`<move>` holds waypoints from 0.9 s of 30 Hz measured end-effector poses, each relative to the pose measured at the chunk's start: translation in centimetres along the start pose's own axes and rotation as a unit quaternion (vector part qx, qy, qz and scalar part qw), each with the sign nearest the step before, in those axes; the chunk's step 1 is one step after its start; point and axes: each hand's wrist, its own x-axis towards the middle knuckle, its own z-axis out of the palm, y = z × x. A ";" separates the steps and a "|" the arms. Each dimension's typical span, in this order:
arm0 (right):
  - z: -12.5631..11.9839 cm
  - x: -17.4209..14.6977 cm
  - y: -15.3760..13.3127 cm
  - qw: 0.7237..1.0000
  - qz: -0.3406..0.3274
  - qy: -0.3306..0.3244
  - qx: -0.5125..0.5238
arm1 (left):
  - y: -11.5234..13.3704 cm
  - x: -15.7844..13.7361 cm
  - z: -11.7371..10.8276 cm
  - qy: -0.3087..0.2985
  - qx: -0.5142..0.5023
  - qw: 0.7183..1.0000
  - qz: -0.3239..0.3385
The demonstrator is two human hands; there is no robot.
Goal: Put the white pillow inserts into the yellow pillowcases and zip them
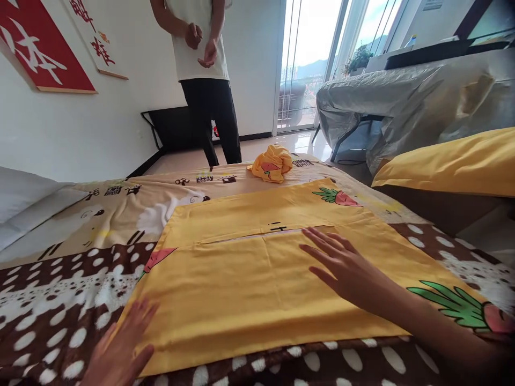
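A yellow pillowcase (225, 289) with printed carrots lies spread out on the bed, a slit-like opening running across its middle. My right hand (338, 262) rests over the cloth with fingers spread, the fingertips beside the right part of that slit. At the near left corner is my left hand (123, 343), fingers apart, over the pillowcase's left edge. Neither hand grips anything. Beyond the far edge sits a crumpled yellow cloth (273, 163) with a similar carrot print.
A brown and beige patterned blanket (92, 300) covers the bed. White bedding (28, 203) lies at the left, a yellow cushion (450, 163) at the right. Across the bed stands a person (201, 53) with hands raised. Plastic sheeting (362, 91) drapes a table by the glass door.
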 end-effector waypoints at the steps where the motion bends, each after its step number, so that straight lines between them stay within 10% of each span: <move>1: -0.4 1.9 -1.3 0.999 -0.028 -0.006 0.021 | 1.3 0.9 -0.3 -0.012 0.001 1.000 0.020; 6: 2.1 8.3 -6.0 0.989 -0.077 -0.093 0.084 | 7.1 6.0 -4.1 -0.074 -0.013 0.983 0.165; 12: 7.6 8.5 -6.7 0.990 -0.021 -0.035 0.135 | 12.2 14.0 -7.7 -0.157 -0.094 0.964 0.194; 20: 7.8 8.0 -5.1 0.986 0.060 -0.039 0.154 | 16.5 30.2 0.2 -0.130 -0.173 0.972 0.096; 27: 7.5 8.3 -4.1 0.986 0.035 -0.064 0.150 | 17.5 31.3 6.8 -0.117 -0.127 0.979 0.104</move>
